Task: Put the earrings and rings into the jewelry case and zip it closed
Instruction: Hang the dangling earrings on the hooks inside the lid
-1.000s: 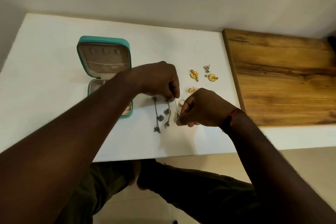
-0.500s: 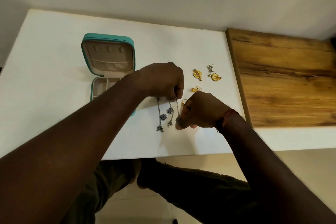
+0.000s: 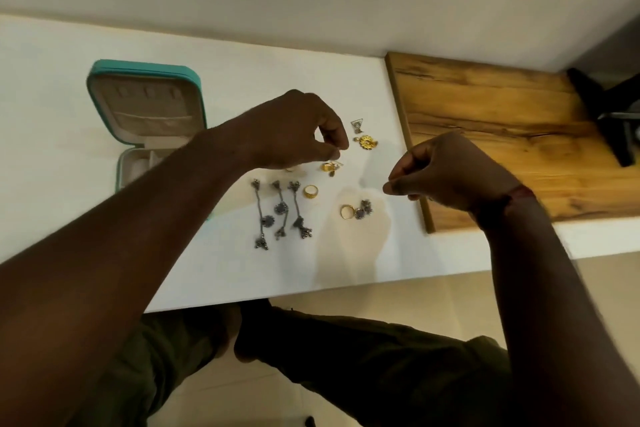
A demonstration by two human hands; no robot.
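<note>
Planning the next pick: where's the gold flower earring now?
Head view: the gold flower earring lies on the table just right of the left hand, beside the triangular earring.

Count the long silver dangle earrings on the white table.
3 long silver dangle earrings, side by side below the left hand: left, middle, right. Others may be hidden.

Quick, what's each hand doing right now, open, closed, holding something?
Left hand: fingertips pinched together; whether they hold anything cannot be told.
Right hand: fingers curled closed, nothing visible in its grip.
</note>
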